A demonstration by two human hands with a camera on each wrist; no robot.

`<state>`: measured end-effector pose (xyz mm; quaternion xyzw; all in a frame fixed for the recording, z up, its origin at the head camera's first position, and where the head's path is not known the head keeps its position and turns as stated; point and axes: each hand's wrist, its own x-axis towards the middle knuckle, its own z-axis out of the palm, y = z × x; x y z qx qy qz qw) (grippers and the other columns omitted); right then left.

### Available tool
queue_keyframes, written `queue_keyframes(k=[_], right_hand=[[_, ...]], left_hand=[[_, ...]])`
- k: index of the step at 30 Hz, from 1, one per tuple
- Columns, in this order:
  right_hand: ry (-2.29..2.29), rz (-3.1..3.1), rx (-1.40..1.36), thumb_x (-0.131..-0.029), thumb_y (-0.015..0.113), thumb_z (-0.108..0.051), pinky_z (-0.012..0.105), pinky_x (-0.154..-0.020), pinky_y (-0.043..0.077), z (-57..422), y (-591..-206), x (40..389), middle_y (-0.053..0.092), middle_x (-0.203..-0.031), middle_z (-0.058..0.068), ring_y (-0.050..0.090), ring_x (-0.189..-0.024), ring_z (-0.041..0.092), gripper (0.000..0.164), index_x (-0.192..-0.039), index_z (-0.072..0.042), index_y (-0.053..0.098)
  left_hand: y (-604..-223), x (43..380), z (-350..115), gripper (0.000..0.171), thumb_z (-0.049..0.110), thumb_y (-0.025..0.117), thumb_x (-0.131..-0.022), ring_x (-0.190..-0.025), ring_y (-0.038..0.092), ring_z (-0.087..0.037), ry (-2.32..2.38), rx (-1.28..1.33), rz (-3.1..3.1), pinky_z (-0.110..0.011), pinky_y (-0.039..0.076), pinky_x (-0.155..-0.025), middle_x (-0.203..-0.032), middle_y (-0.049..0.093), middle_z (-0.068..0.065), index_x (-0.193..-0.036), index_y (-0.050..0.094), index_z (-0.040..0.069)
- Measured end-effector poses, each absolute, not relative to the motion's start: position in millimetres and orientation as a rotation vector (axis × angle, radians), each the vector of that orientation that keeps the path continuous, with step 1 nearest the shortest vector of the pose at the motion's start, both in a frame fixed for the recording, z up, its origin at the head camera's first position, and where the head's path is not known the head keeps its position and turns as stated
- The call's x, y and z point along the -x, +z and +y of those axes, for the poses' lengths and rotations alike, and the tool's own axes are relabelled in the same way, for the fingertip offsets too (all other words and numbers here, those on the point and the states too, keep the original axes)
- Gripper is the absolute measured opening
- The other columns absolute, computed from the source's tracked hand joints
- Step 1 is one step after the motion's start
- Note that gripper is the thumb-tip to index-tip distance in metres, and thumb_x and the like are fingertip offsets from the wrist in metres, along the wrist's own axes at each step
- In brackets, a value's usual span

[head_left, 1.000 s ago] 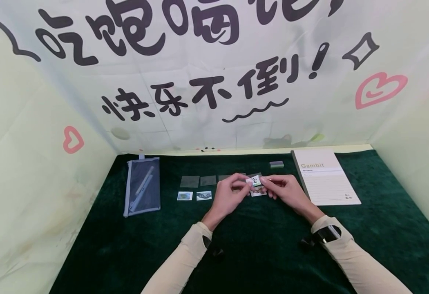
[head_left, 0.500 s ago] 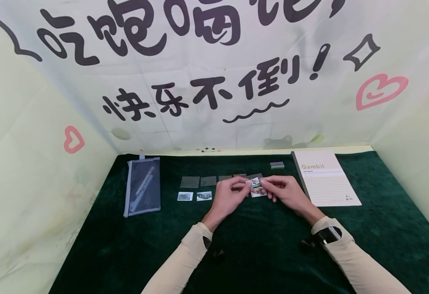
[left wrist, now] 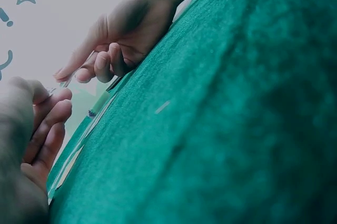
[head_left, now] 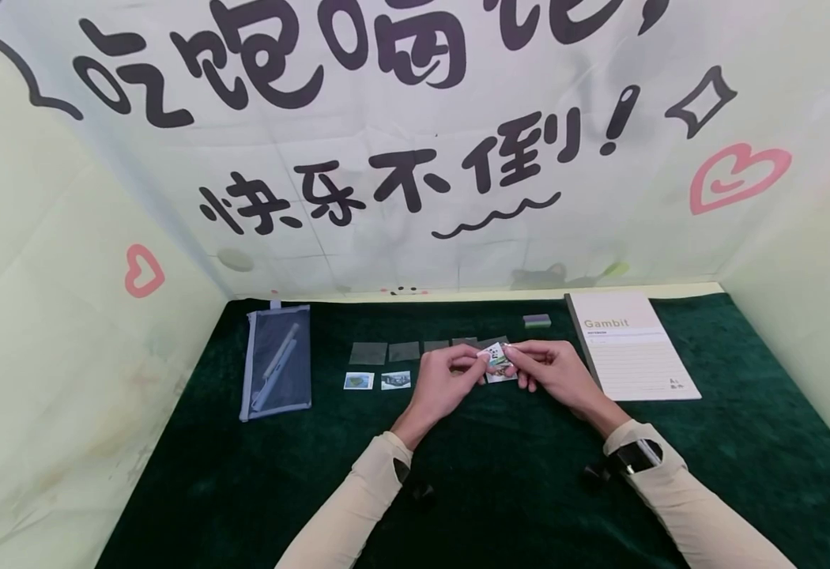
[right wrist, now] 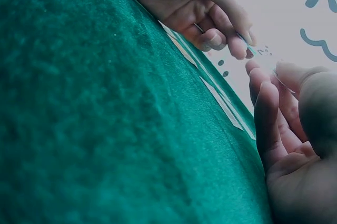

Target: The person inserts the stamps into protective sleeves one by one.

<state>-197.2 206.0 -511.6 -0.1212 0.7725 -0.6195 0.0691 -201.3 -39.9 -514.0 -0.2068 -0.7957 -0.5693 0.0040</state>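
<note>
Between my two hands is a small stamp (head_left: 495,354) with a white border and a printed picture. My left hand (head_left: 447,378) pinches its left side between thumb and forefinger. At the right side, the thumb and forefinger of my right hand (head_left: 552,370) pinch it too. A thin clear edge (right wrist: 285,83) shows by the right fingertips in the right wrist view. Just below the held stamp, another stamp (head_left: 502,378) lies on the green cloth, partly covered. Two more stamps, a green-and-blue one (head_left: 359,381) and a grey one (head_left: 396,380), lie left of my left hand.
Several clear sleeves (head_left: 368,353) form a row behind the stamps. A zipped mesh pouch (head_left: 277,362) with pens lies at left, a notebook (head_left: 631,348) at right. A small purple-and-green block (head_left: 537,321) sits near the back edge. Printed cloth walls (head_left: 401,261) surround the table.
The held stamp has tilted a little more and now overlaps the stamp below it. Both hands stay in nearly the same place, still pinching it.
</note>
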Motion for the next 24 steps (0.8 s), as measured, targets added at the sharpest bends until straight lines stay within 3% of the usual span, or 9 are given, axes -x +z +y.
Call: queue_keyframes(k=[7, 17, 24], right_hand=[[-1.881, 2.291, 0.392, -0.111, 0.064, -0.029, 0.026, -0.061, 0.059, 207.9, -512.5, 198.1, 0.078, -0.095, 0.017, 0.069, -0.069, 0.013, 0.033, -0.126, -0.004, 0.077], [-1.864, 2.288, 0.407, -0.110, 0.066, -0.029, 0.027, -0.062, 0.059, 209.8, -511.4, 197.2, 0.076, -0.088, 0.014, 0.070, -0.069, 0.015, 0.030, -0.124, -0.005, 0.078], [-1.871, 2.275, 0.421, -0.111, 0.064, -0.028, 0.028, -0.064, 0.061, 208.7, -511.7, 197.7, 0.080, -0.092, 0.016, 0.073, -0.071, 0.016, 0.031, -0.126, -0.003, 0.075]], left_hand=[[-514.7, 202.3, -40.4, 0.023, 0.035, 0.069, -0.108, -0.077, 0.074, -0.006, -1.813, 0.728, -2.502, -0.022, 0.056, -0.069, -0.093, 0.083, 0.003, -0.115, 0.080, 0.016], [-515.2, 200.9, -38.6, 0.020, 0.036, 0.068, -0.109, -0.078, 0.073, -0.006, -1.806, 0.815, -2.538, -0.025, 0.059, -0.073, -0.098, 0.083, 0.008, -0.116, 0.079, 0.021], [-514.9, 199.8, -35.8, 0.023, 0.040, 0.065, -0.110, -0.078, 0.072, -0.006, -1.773, 0.736, -2.535, -0.025, 0.060, -0.075, -0.098, 0.082, 0.008, -0.116, 0.075, 0.019]])
